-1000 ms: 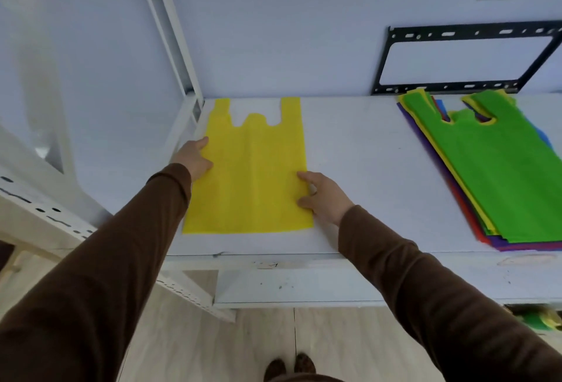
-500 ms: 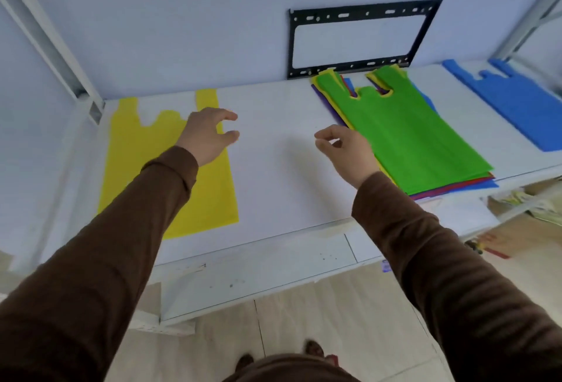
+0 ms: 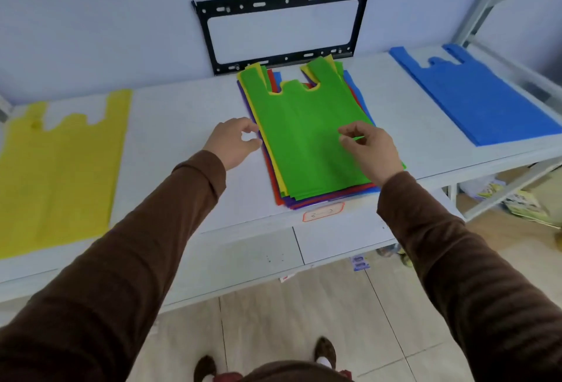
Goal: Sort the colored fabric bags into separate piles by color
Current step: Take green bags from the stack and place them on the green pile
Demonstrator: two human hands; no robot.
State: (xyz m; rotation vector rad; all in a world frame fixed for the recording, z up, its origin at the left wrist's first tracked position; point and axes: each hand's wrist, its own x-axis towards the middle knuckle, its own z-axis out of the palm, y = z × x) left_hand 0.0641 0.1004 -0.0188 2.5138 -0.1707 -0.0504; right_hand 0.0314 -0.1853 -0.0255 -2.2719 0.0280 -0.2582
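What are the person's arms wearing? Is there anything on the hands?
Both arms wear long brown sleeves with fine ribbing, ending at the wrists. The left hand and the right hand are bare: no gloves, rings or watch show.

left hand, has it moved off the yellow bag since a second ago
Yes. The left hand left the yellow bag, going right along the shelf to the mixed stack.

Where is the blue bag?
In the head view, the blue bag lies flat by itself at the right end of the white shelf, right of the mixed stack topped by a green bag.
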